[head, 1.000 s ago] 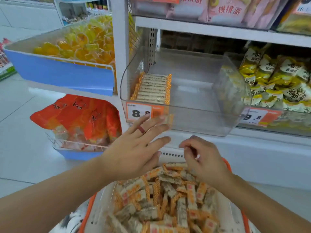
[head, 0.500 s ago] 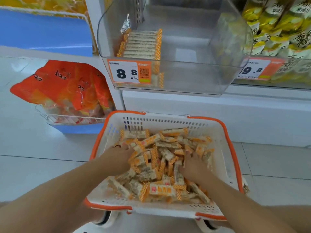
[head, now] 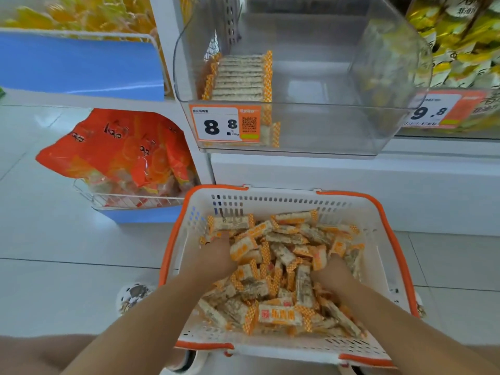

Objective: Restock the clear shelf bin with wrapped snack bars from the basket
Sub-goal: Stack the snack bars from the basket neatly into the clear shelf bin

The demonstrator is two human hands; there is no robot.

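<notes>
A white basket with an orange rim (head: 270, 205) stands on the floor below the shelf, heaped with wrapped snack bars (head: 281, 253) in orange-and-white wrappers. My left hand (head: 216, 257) is pushed into the left side of the heap. My right hand (head: 334, 270) is pushed into the right side. The bars cover the fingers of both hands. Above, the clear shelf bin (head: 324, 128) holds one neat row of bars (head: 240, 77) at its left side. The remainder of its floor is bare. A price tag reading 8.8 (head: 224, 125) sits on its front.
Orange bags (head: 116, 152) fill a wire tray at the left of the basket. A blue bin of yellow sweets (head: 78, 63) stands upper left. Yellow packs (head: 465, 36) fill the bin at the right. A patterned shoe (head: 132, 296) shows beside the basket on the white tiled floor.
Both hands have come down from the front of the shelf bin and dug into the bars in the basket. The view has tilted down toward the basket.
</notes>
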